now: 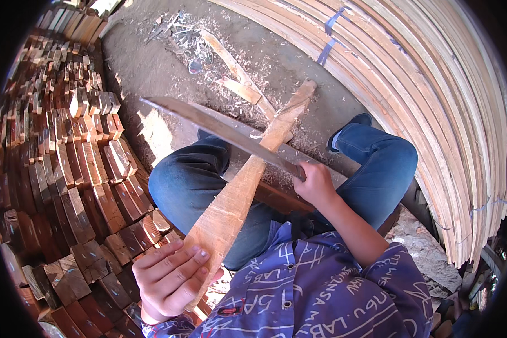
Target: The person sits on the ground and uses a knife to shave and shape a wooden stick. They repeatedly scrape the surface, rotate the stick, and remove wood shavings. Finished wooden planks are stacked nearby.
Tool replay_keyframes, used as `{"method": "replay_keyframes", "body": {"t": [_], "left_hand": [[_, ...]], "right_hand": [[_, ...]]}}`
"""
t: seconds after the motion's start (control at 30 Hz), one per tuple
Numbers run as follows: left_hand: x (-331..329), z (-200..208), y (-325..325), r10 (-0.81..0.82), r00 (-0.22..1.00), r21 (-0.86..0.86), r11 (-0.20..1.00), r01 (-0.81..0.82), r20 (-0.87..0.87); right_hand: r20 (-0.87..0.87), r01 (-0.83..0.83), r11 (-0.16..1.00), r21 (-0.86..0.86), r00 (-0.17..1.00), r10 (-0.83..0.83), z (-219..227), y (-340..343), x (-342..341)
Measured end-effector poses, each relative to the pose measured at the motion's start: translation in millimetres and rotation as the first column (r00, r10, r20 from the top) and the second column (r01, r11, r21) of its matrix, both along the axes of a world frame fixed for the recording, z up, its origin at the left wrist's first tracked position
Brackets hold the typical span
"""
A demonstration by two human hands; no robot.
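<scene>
My left hand (pixel 172 276) is closed around the broad near end of a paddle-shaped piece of wood (pixel 225 211), its fingers lying across the top face. The wood slants away to the upper right and narrows to a rough, handle-like far part. My right hand (pixel 315 183) is wrapped around the handle of a machete (pixel 214 127). Its long blade points to the upper left and crosses over the wood's narrow part. Whether the edge touches the wood, I cannot tell. Beneath the crossing lies a plank (pixel 321 163) between my bent legs.
Stacked wood blocks (pixel 96 197) fill the left side. Long pale planks (pixel 400 79), some tied with blue strips, curve along the right. Beyond my feet, wood offcuts (pixel 228 56) and shavings lie on the ground. A rough stone-like slab (pixel 425 248) sits at the lower right.
</scene>
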State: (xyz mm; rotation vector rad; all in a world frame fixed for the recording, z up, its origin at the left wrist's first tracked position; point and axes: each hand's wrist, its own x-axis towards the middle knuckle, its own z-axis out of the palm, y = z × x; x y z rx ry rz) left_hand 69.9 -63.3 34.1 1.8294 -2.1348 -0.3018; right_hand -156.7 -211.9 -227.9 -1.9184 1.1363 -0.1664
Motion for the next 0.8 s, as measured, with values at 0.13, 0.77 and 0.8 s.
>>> {"method": "replay_keyframes", "body": {"t": [0.13,0.77,0.8], "left_hand": [[0.8,-12.5,5.7,0.025,1.0,-0.09,0.996,-0.026,-0.009],[-21.0,-11.6,7.1,0.01,1.0,-0.16,0.987,-0.006,0.024],[-23.1,-10.3,5.9,0.005,1.0,-0.163,0.987,-0.001,0.023]], "right_hand": [[-0.046,0.067,0.997,0.036,0.997,-0.065,-30.0,-8.4,-10.4],[-0.23,0.304,0.938,0.166,0.937,-0.263,-72.9,-38.5,-22.3],[-0.217,0.32,0.931,0.175,0.935,-0.281,-73.7,-34.4,-22.9]]}}
